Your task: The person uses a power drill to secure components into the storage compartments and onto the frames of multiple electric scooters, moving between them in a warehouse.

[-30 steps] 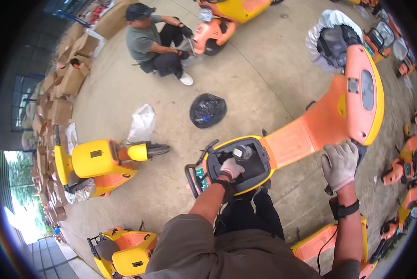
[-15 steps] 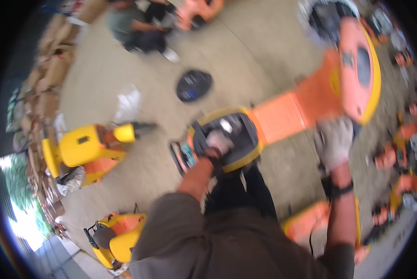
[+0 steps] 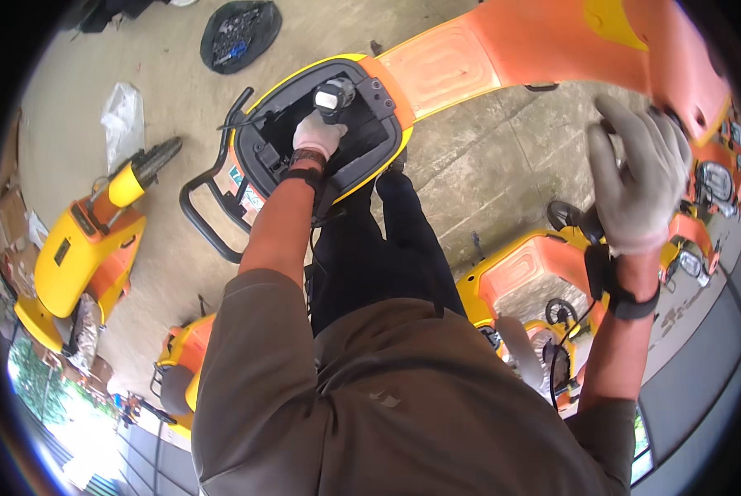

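Note:
An orange and yellow scooter (image 3: 440,70) stands across the view in front of me, its black under-seat compartment (image 3: 383,140) uncovered. My left hand (image 3: 316,136), in a pale work glove, is inside that compartment. Its fingers are wrapped round a dark power tool with a white end (image 3: 331,97), which looks like a cordless drill; much of it is hidden by the glove and the dark interior. My right hand (image 3: 635,178), gloved as well, is raised beside the scooter's orange front panel (image 3: 684,78). Its fingers are extended with the thumb apart, and nothing shows in it.
A round black tray of small parts (image 3: 240,37) lies on the floor beyond the scooter. To the left are a clear plastic bag (image 3: 124,124) and a yellow scooter body (image 3: 77,260). Another scooter (image 3: 519,269) is close by my right leg. A black rear rack (image 3: 209,202) juts out leftward.
The view has turned and dropped closer, so the scooter sits higher in it. My left hand stays in the compartment, where the tool now shows clearly. My right hand appears farther right, fingers extended.

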`<action>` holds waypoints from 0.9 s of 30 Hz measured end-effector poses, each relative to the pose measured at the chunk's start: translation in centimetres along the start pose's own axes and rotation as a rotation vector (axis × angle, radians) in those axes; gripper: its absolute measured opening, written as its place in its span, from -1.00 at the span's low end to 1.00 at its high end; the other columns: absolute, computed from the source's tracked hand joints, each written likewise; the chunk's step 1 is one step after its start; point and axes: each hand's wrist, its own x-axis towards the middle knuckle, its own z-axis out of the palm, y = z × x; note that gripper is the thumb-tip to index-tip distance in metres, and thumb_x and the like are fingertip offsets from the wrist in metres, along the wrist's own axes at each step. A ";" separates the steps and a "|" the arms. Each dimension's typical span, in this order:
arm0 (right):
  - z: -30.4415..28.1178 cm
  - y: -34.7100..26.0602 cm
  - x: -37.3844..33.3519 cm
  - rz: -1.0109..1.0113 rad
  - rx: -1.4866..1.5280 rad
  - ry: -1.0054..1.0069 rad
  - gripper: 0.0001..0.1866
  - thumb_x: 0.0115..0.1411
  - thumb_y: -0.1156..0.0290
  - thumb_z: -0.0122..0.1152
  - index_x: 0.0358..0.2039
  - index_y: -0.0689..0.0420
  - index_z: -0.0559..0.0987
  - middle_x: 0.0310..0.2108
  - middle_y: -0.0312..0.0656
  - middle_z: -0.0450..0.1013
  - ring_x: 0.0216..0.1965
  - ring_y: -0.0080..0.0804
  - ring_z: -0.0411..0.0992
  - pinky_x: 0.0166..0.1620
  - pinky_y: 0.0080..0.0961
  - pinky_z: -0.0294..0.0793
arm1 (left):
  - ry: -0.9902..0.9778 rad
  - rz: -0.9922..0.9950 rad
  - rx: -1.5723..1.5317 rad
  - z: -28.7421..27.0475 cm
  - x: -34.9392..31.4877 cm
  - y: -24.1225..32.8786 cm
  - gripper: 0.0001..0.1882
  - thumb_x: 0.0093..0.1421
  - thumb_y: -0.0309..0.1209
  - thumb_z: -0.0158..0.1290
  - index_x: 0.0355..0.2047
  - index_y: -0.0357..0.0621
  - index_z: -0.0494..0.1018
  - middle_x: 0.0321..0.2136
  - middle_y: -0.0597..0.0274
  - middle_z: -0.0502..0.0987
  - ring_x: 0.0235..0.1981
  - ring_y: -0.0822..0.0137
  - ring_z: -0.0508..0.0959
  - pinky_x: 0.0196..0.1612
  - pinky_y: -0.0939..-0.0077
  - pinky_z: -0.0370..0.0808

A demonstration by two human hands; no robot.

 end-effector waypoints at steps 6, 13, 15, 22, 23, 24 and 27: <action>-0.5 -0.5 0.2 0.055 0.029 -0.133 -0.72 -0.04 0.57 0.22 -0.24 0.23 0.56 -0.51 -0.22 0.46 -0.56 -0.39 0.29 -0.23 -0.46 0.29 | -0.032 -0.027 -0.197 3.4 1.8 -1.9 -0.61 -0.01 -0.41 0.17 -0.13 -0.21 0.45 -0.22 -0.08 0.54 -0.13 -0.01 0.51 -0.08 0.31 0.42; -0.6 -0.1 0.1 -0.004 -0.072 -0.160 -0.75 -0.02 0.61 0.12 -0.25 0.32 0.53 -0.41 -0.13 0.50 -0.40 -0.24 0.40 0.01 -0.26 0.28 | -0.063 -0.082 -0.064 6.1 5.1 -1.9 -0.52 -0.11 -0.19 0.25 -0.14 -0.04 0.49 -0.22 0.00 0.55 -0.12 0.03 0.51 -0.08 0.30 0.44; -0.2 -0.4 0.2 -0.002 -0.095 -0.163 -0.75 -0.02 0.62 0.11 -0.26 0.33 0.52 -0.40 -0.12 0.49 -0.38 -0.20 0.40 0.02 -0.22 0.27 | -0.076 -0.113 -0.088 6.2 5.2 -2.3 -0.52 -0.10 -0.18 0.25 -0.15 -0.06 0.49 -0.22 0.00 0.55 -0.12 0.03 0.51 -0.08 0.30 0.44; 0.0 0.3 -0.2 0.041 -0.029 -0.146 -0.73 0.03 0.57 0.12 -0.21 0.30 0.53 -0.40 -0.06 0.46 -0.32 -0.07 0.39 0.05 -0.19 0.24 | -0.136 -0.082 0.113 2.0 3.0 -1.2 -0.53 -0.20 -0.08 0.24 -0.30 -0.09 0.56 -0.27 -0.01 0.56 -0.18 0.05 0.55 -0.09 0.27 0.50; -0.8 0.6 -0.3 0.059 -0.089 -0.156 -0.74 0.04 0.56 0.11 -0.20 0.30 0.53 -0.39 -0.05 0.46 -0.29 -0.06 0.38 0.05 -0.19 0.23 | -0.149 -0.063 0.126 1.2 2.7 1.4 -0.53 -0.22 -0.07 0.23 -0.32 -0.07 0.57 -0.27 0.02 0.57 -0.20 0.09 0.56 -0.13 0.28 0.52; -0.7 0.7 -0.5 0.039 -0.098 -0.123 -0.74 0.05 0.55 0.11 -0.20 0.29 0.53 -0.39 -0.04 0.45 -0.28 -0.04 0.38 0.05 -0.18 0.23 | -0.126 -0.059 0.102 1.9 2.8 1.4 -0.56 -0.23 -0.11 0.22 -0.33 -0.06 0.58 -0.29 0.05 0.58 -0.22 0.11 0.58 -0.16 0.29 0.54; 0.4 0.7 -1.1 -0.010 -0.078 -0.090 -0.75 0.07 0.51 0.10 -0.20 0.26 0.53 -0.36 -0.04 0.44 -0.22 -0.01 0.36 0.05 -0.17 0.22 | -0.042 -0.139 -0.005 -0.5 -0.9 1.4 -0.65 -0.23 -0.23 0.21 -0.38 -0.08 0.58 -0.36 0.05 0.58 -0.27 0.07 0.58 -0.22 0.26 0.54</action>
